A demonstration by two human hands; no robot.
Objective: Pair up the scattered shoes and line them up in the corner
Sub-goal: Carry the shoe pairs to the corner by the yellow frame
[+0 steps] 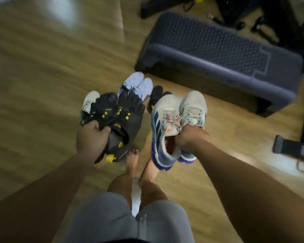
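The left forearm (42, 181) rises from the lower left corner and the right forearm (244, 172) from the lower right, both bare and stretched forward. The left hand (92, 137), its back upward, curls its fingers round the heel ends of a pair of black toe shoes (116, 116). The right hand (188, 137) hooks its fingers into the collars of two white-and-blue sneakers (175, 120). The hands hang level and apart, above two bare feet (132, 160).

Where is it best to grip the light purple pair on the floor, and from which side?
Probably the inner heel collars, pinched together from above on the near side: the light purple pair lies side by side, toes pointing away. The collars are hidden behind the black shoes.
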